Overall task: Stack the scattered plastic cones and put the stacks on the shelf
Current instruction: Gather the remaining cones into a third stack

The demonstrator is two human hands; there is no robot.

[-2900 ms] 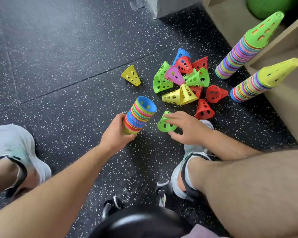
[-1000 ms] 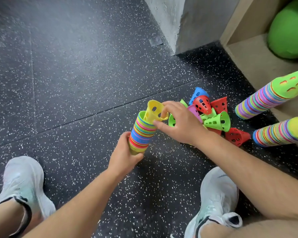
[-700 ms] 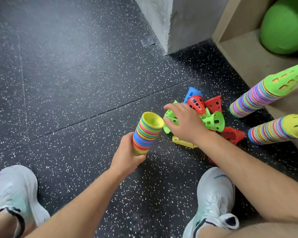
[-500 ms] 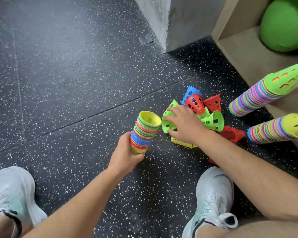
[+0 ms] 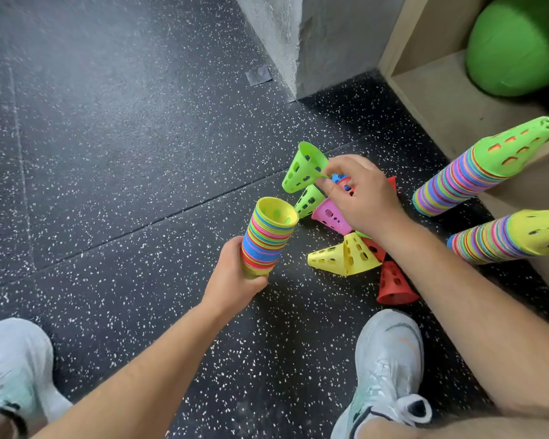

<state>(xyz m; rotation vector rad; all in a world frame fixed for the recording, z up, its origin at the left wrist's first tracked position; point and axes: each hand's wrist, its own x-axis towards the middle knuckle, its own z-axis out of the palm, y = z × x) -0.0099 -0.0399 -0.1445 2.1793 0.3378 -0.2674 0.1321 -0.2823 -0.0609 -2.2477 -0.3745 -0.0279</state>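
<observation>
The wooden shelf (image 5: 441, 99) at upper right held a green ball (image 5: 517, 42). At centre, the left hand (image 5: 235, 282) gripped a multicoloured stack of nested plastic cones (image 5: 268, 236); the right hand (image 5: 363, 198) pinched a green perforated cone (image 5: 301, 169) by its rim.

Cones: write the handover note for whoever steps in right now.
Left hand holds the short stack, open end up.
Right hand pinches a green cone by its rim, above the loose pile.
Done: green-topped stack and yellow-topped stack stand on the floor beside the shelf.
Left: nest the green cone and the loose ones, then shelve all three stacks.
</observation>
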